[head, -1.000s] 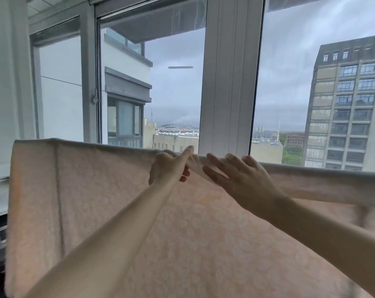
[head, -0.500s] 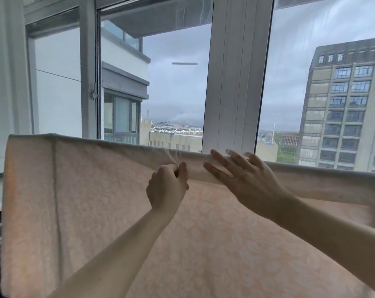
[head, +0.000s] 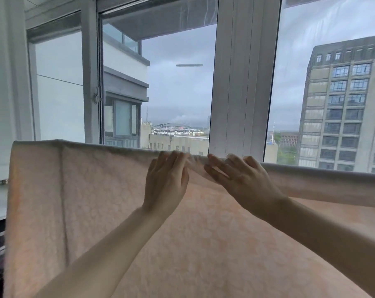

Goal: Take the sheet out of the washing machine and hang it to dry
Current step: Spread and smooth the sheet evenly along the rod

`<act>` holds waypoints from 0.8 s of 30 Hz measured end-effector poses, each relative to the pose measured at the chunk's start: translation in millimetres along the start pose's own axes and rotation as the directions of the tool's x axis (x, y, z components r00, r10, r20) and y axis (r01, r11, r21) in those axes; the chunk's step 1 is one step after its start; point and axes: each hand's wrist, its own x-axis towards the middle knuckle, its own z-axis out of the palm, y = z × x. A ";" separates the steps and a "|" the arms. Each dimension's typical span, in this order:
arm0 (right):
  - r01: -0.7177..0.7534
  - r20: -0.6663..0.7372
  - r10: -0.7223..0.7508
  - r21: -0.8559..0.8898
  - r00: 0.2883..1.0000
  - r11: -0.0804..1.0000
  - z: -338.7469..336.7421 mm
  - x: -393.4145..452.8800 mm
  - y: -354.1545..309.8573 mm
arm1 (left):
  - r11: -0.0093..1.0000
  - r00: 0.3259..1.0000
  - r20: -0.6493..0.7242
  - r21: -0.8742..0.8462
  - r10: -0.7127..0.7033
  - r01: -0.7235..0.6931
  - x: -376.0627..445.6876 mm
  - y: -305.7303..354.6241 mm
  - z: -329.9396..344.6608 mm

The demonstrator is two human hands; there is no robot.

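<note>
Sheet [head: 203,244] hangs over a hidden support (edges cropped); left hand [head: 166,181] and right hand [head: 244,181] press flat-fingered

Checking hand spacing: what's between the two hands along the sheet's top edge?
Head view: only a short stretch of the sheet, its folded top edge slightly bunched, lies between the left hand and right hand. Nothing else sits there.
</note>
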 end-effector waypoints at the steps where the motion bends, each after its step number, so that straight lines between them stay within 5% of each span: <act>1: 0.000 0.005 0.000 0.000 1.000 1.000 -0.4 -0.3 0.3 | 0.997 0.996 0.052 0.019 0.078 -0.079 4.3 -8.2 2.0; 12: -0.003 0.040 0.003 0.009 0.999 1.000 -6.1 -1.2 0.0 | 0.914 0.882 0.249 -0.029 0.400 -0.405 32.9 -47.7 2.2; 24: -0.053 0.045 0.051 0.057 0.998 0.997 3.3 15.7 -20.6 | 0.939 0.919 0.197 -0.069 0.343 -0.336 -4.5 -55.7 2.2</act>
